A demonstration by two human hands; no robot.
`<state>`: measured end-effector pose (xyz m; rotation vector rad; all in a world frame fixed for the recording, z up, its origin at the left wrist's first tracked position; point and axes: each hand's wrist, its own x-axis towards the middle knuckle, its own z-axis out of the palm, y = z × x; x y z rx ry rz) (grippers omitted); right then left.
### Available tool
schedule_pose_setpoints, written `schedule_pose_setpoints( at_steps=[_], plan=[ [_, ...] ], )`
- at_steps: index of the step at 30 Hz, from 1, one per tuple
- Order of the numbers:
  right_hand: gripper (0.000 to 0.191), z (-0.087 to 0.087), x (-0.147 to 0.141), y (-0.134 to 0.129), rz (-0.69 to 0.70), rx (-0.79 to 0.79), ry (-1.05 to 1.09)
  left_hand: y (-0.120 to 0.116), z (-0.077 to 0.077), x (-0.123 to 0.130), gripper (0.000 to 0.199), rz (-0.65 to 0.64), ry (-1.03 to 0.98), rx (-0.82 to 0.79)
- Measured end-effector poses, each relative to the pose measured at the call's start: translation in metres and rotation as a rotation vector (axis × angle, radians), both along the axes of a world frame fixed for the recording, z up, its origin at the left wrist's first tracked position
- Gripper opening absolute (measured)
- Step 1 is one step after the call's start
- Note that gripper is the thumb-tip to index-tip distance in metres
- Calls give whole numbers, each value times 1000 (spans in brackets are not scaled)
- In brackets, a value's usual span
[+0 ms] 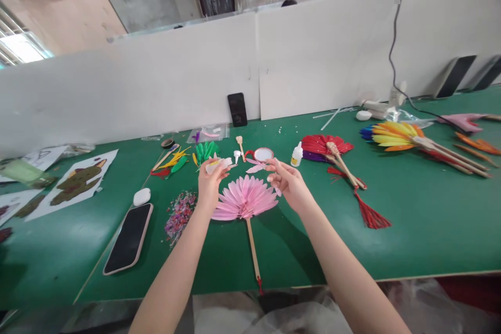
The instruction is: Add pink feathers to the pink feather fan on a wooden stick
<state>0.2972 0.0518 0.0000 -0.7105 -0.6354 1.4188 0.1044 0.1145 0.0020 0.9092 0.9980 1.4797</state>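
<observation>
My left hand (209,183) is closed around a small glue bottle (218,165), which it tips toward the right. Pinched in the fingers of my right hand (288,180) is a pink feather (256,166), its tip pointing at the bottle's nozzle. Below both hands a pink feather fan (246,198) lies spread on the green table, with a wooden handle (252,248) and a red cord at its end. Another glue bottle (296,155) stands upright beyond my right hand. Near the bottle in my left hand is a white cap (237,156).
Colourful confetti (180,216) lies left of the fan, beside a large phone (129,239) and a white case (142,197). Loose green feathers (206,152) lie behind. On the right are a red fan (329,147) and a multicoloured fan (399,136). A white partition (156,83) borders the table's back.
</observation>
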Motion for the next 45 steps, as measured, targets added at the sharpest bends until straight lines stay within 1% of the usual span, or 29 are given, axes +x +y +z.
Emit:
schedule_pose_setpoints(
  at_steps=[2, 7, 9, 12, 13, 15, 18, 21, 24, 27, 30, 34, 36, 39, 42, 45],
  plan=[
    [29, -1, 5, 1, 34, 9, 24, 4, 2, 1, 41, -28, 26, -19],
    [30, -1, 11, 4, 78, 23, 64, 15, 7, 16, 36, -74, 117, -69],
    [26, -1, 13, 6, 72, 19, 78, 22, 8, 25, 37, -120, 155, -102],
    [16, -4, 14, 9, 44, 13, 107, 34, 13, 39, 32, -226, 192, -160],
    [17, -5, 14, 10, 33, 12, 117, 38, 16, 44, 31, -262, 201, -172],
    [25, -7, 12, 12, 13, 4, 131, 47, 21, 55, 31, -327, 221, -176],
    [31, -12, 8, 15, -22, -26, 133, 57, 23, 78, 32, -400, 262, -136],
    [26, -15, 5, 17, -65, -59, 109, 66, 18, 105, 34, -450, 351, -82],
    [17, -16, 6, 18, -128, -75, 103, 77, 9, 130, 27, -476, 495, -21],
    [20, -14, 9, 19, -206, -73, 136, 90, 1, 149, 30, -480, 654, 49],
    [22, -12, 15, 20, -309, -68, 189, 99, -6, 161, 34, -496, 825, 114],
    [22, -10, 19, 21, -440, -51, 246, 98, -20, 172, 29, -499, 1039, 203],
    [24, -10, 20, 20, -457, -37, 258, 95, -27, 175, 26, -486, 1130, 249],
    [26, -10, 19, 20, -438, -12, 255, 92, -36, 175, 25, -457, 1240, 301],
    [27, -9, 18, 19, -415, 9, 243, 90, -37, 172, 27, -434, 1321, 327],
    [29, -9, 17, 18, -402, 24, 221, 87, -34, 168, 32, -428, 1371, 329]
  ],
)
